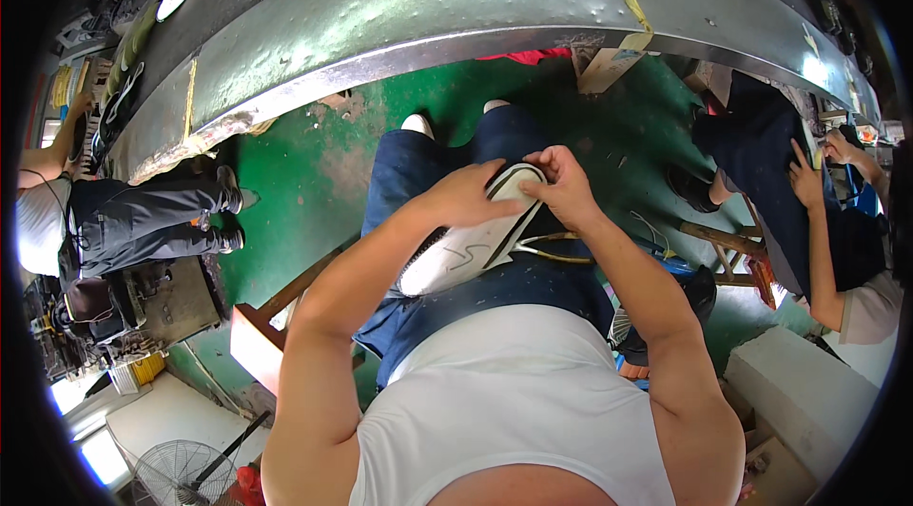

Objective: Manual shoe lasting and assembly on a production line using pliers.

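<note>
The white shoe sole [471, 244] lies across the lap, both hands pressed on its toe end. Beyond the sole, green floor [314, 164] lies open up to the long metal tabletop [399, 21]. Right of the sole, pliers [547, 249] and a seated co-worker [808, 221] crowd in.
</note>
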`<control>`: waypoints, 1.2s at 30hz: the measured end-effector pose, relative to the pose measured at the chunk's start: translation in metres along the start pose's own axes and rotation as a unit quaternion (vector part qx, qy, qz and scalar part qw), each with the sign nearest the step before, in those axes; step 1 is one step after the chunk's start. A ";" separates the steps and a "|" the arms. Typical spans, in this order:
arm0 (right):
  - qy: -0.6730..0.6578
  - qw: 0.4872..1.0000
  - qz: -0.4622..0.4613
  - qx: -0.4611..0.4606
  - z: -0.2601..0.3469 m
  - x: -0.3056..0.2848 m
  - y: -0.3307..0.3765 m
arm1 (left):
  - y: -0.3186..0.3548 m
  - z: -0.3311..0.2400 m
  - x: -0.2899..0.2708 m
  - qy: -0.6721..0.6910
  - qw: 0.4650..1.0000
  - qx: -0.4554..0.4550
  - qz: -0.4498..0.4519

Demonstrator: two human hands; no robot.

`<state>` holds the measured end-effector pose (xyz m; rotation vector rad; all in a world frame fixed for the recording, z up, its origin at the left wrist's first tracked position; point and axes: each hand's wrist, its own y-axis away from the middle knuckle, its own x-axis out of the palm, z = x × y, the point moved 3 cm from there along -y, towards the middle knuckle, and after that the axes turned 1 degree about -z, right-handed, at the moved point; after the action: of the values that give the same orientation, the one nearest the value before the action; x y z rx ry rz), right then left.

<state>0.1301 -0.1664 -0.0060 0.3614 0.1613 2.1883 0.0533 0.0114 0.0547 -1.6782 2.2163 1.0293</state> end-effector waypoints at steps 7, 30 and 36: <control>0.158 0.985 0.064 0.003 0.035 -0.009 0.016 | -0.022 0.023 -0.001 0.166 0.986 0.019 0.022; 0.098 0.912 0.361 0.168 0.104 0.136 0.045 | 0.133 0.068 -0.072 0.323 0.883 0.109 -0.322; 0.040 0.898 0.312 0.309 0.114 0.163 0.034 | 0.138 0.083 -0.070 0.360 0.863 0.091 -0.344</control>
<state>0.0477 -0.0577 0.1427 0.7571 0.9087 2.7471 -0.0682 0.1341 0.0865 -2.7350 1.6308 -0.0081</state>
